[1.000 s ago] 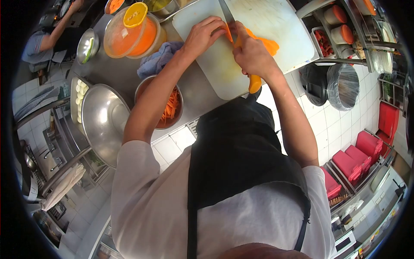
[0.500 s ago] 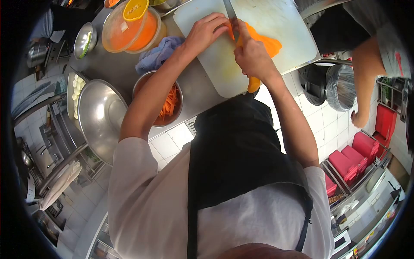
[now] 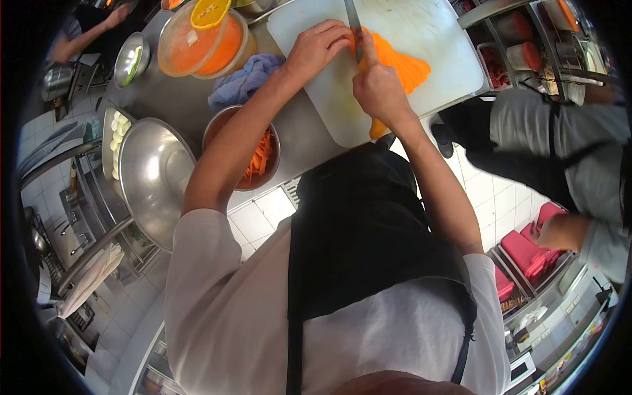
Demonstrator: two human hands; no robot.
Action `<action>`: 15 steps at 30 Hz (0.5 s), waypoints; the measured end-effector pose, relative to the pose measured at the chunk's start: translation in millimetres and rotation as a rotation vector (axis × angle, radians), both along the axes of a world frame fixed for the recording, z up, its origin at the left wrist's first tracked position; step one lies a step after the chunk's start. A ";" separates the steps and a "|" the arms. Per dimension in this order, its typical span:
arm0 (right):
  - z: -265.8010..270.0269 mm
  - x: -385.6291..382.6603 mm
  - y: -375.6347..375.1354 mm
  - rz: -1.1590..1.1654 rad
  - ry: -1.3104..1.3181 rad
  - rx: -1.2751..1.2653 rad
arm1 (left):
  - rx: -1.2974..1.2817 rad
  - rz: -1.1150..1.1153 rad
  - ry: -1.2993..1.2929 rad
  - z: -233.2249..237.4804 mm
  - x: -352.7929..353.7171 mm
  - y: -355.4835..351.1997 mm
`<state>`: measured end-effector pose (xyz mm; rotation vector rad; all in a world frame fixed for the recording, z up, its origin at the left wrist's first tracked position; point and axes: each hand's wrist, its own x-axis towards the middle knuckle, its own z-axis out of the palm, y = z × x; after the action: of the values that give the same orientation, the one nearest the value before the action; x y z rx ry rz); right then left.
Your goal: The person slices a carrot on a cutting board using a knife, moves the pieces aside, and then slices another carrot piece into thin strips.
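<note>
- One head-worn camera is looking steeply downward over the wearer's black cloth bib apron [image 3: 375, 257].
- Its wide view is facing a nearby white rectangular cutting board [image 3: 447, 49].

No text, label, brand, number or sign is legible here.

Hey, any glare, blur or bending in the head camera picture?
Head view: wide-lens bending, black corners; bright glints on the large steel bowl; some floor tiles washed out; a co-worker's arm smeared at right; left hand and right hand fairly sharp.
</note>
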<state>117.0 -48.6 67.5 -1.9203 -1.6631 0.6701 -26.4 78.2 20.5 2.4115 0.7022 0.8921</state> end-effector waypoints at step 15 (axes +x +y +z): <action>-50.8 -2.9 2.8 -0.009 0.027 0.229 | -0.033 0.048 -0.026 4.1 5.4 -3.9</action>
<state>114.1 -45.8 16.7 -1.7483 -1.6367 0.4776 -21.0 74.2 24.6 2.3592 0.7622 0.9218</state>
